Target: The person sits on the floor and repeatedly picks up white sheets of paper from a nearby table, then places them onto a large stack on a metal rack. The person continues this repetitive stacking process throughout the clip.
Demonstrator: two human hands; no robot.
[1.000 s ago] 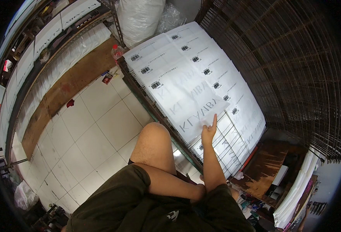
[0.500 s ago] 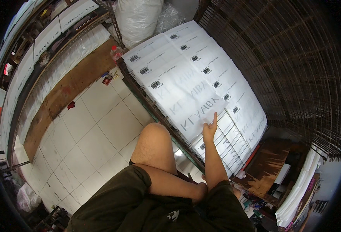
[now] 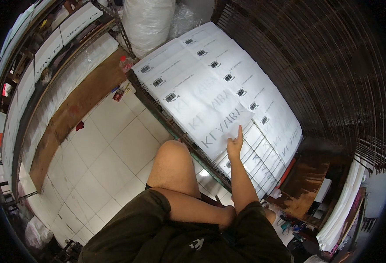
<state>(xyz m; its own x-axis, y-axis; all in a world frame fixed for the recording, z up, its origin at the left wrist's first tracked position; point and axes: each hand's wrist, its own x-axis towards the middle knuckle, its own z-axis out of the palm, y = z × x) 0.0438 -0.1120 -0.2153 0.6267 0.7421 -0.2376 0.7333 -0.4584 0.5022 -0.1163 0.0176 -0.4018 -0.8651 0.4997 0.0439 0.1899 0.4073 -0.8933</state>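
My right hand (image 3: 234, 145) reaches forward onto a stack of flat white plastic bags (image 3: 210, 94) with grey lettering and small barcode labels, laid in rows on a dark wire rack (image 3: 166, 122). Its index finger points out and touches the edge of the top lettered bag (image 3: 221, 125); the other fingers are loosely curled and grip nothing. My left forearm crosses my lap, and my left hand (image 3: 229, 215) is tucked against my right elbow, mostly hidden. My bare knee (image 3: 173, 160) rises just left of the rack.
White tiled floor (image 3: 109, 149) lies to the left, with a brown board (image 3: 79, 109) and shelves of white packets (image 3: 48, 48) beyond. A big white sack (image 3: 147, 19) stands at the back. Dark wire mesh (image 3: 311, 65) is on the right, with clutter and stacked white sheets (image 3: 346, 206) at lower right.
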